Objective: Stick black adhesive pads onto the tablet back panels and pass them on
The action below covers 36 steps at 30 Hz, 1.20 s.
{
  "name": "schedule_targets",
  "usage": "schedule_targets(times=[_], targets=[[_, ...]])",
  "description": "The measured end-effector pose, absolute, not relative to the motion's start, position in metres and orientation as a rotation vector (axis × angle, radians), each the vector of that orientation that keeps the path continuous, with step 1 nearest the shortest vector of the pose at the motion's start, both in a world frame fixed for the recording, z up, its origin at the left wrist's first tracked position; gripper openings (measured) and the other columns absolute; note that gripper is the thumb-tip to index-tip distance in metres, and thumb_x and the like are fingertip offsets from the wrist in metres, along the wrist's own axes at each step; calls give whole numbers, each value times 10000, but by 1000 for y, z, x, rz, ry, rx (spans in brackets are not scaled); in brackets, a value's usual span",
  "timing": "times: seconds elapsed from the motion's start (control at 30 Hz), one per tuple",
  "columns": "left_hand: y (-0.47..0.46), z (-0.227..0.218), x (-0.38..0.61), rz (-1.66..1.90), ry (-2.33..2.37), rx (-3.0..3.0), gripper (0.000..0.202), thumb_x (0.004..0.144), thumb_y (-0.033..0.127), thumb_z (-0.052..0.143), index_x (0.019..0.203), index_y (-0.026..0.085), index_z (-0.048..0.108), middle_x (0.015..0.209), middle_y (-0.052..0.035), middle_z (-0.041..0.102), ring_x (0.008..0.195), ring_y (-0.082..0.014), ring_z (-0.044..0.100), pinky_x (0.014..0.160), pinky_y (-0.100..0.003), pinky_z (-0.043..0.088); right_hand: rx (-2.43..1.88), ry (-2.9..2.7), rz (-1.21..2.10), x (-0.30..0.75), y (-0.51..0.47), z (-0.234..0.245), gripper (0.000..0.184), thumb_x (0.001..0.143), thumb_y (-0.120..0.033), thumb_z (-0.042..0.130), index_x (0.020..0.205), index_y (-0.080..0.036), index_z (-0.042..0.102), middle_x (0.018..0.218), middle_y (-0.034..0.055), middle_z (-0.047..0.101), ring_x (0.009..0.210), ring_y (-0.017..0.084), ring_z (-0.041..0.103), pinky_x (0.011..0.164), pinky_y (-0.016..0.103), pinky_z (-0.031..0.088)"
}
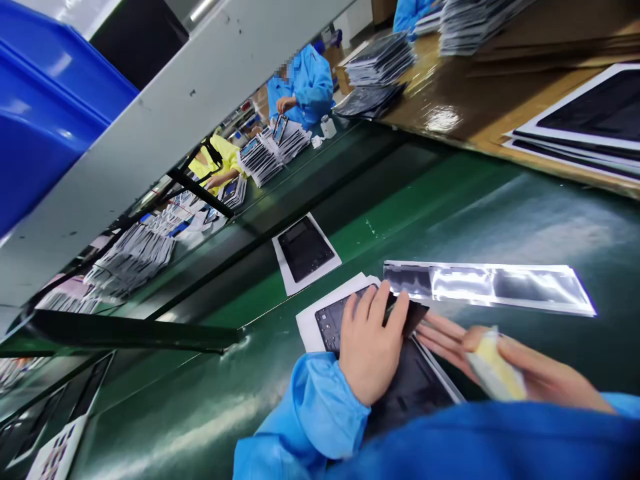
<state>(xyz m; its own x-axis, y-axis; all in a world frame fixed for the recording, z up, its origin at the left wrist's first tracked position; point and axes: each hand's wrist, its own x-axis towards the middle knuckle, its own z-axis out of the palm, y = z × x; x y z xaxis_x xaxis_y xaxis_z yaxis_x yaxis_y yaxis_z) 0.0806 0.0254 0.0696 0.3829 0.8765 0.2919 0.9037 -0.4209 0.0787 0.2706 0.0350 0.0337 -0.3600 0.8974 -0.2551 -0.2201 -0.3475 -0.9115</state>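
Observation:
My left hand [373,340] lies with its fingers apart on a black tablet-like panel [415,387], which rests on white sheets [306,323]. Under and beside its fingertips is a small dark piece [416,315]; whether it is loose or fixed to the panel I cannot tell. My right hand [545,373] has its thumb closed over a yellow and white pad [497,367], its exact kind unclear. The outstretched fingers of that hand reach the dark piece's right edge. Just beyond both hands lies a long shiny strip of film [490,287].
Another black panel on white paper [306,250] sits farther along the green work surface [200,407]. Panels are stacked on a brown board [510,93] at right. A grey beam [150,113] and blue bin [45,100] stand upper left. Co-workers in blue and yellow sleeves work beyond.

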Motion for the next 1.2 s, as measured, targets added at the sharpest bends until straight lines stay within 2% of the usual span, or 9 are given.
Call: schedule_targets(times=[0.2, 0.3, 0.37, 0.47, 0.6, 0.77, 0.9, 1.03, 1.2], targets=[[6, 55, 62, -384, -1598, -2539, 520, 914, 174, 437, 1434, 186, 420, 1419, -125, 514, 1315, -296, 481, 1053, -518, 469, -1010, -512, 2030, 217, 36, 25, 293, 512, -441, 569, 750, -286, 642, 812, 11, 680, 772, 243, 596, 662, 381, 463], [4, 66, 42, -495, -1668, -2587, 453, 909, 163, 440, 1355, 198, 509, 1428, -115, 509, 1337, -279, 455, 1072, -499, 451, -1119, -551, 1978, 213, 39, 25, 283, 489, -418, 606, 714, -254, 659, 765, 20, 684, 754, 248, 596, 655, 377, 463], [6, 72, 29, -659, -1812, -2517, 379, 917, 180, 450, 1271, 216, 580, 1360, -109, 573, 1267, -266, 523, 1027, -454, 485, -1163, -670, 1919, 214, 41, 25, 289, 491, -413, 612, 724, -250, 664, 778, 23, 682, 756, 250, 594, 647, 371, 466], [12, 74, 17, -900, -2125, -2438, 291, 896, 264, 548, 1170, 236, 645, 1081, -68, 704, 941, -210, 666, 837, -348, 559, -1184, -929, 1831, 215, 45, 27, 309, 513, -409, 601, 766, -246, 666, 878, 31, 664, 796, 254, 581, 677, 366, 458], [19, 67, 13, -1043, -2431, -2483, 135, 836, 259, 621, 893, 216, 736, 784, -6, 722, 594, -125, 603, 628, -252, 515, -1196, -1169, 1734, 214, 49, 36, 278, 557, -381, 575, 781, -244, 667, 977, 34, 632, 879, 249, 549, 757, 355, 420], [29, 63, -2, -1303, -2683, -2256, 175, 802, 284, 618, 823, 169, 747, 645, -7, 681, 517, -101, 534, 552, -223, 451, -1216, -874, 1715, 212, 60, 47, 310, 575, -404, 544, 836, -268, 641, 997, 23, 624, 912, 212, 539, 769, 324, 419], [37, 56, -18, -1438, -2827, -2092, 204, 752, 337, 655, 800, 159, 743, 636, -3, 661, 522, -94, 502, 543, -216, 436, -1270, -607, 1733, 210, 75, 50, 291, 594, -443, 501, 760, -253, 647, 834, 33, 669, 712, 181, 605, 565, 282, 502], [39, 47, -23, -1516, -2892, -2068, 244, 721, 331, 672, 859, 150, 761, 655, -16, 667, 543, -99, 495, 570, -226, 445, -1218, -625, 1793, 203, 79, 51, 307, 526, -370, 595, 806, -250, 630, 798, 24, 669, 657, 167, 601, 513, 271, 504], [39, 40, -26, -1509, -2908, -2123, 269, 728, 331, 662, 899, 154, 770, 632, -7, 649, 546, -98, 490, 578, -224, 444, -1290, -722, 1681, 192, 80, 50, 258, 442, -328, 646, 679, -224, 645, 678, 18, 670, 626, 178, 595, 521, 284, 489]])
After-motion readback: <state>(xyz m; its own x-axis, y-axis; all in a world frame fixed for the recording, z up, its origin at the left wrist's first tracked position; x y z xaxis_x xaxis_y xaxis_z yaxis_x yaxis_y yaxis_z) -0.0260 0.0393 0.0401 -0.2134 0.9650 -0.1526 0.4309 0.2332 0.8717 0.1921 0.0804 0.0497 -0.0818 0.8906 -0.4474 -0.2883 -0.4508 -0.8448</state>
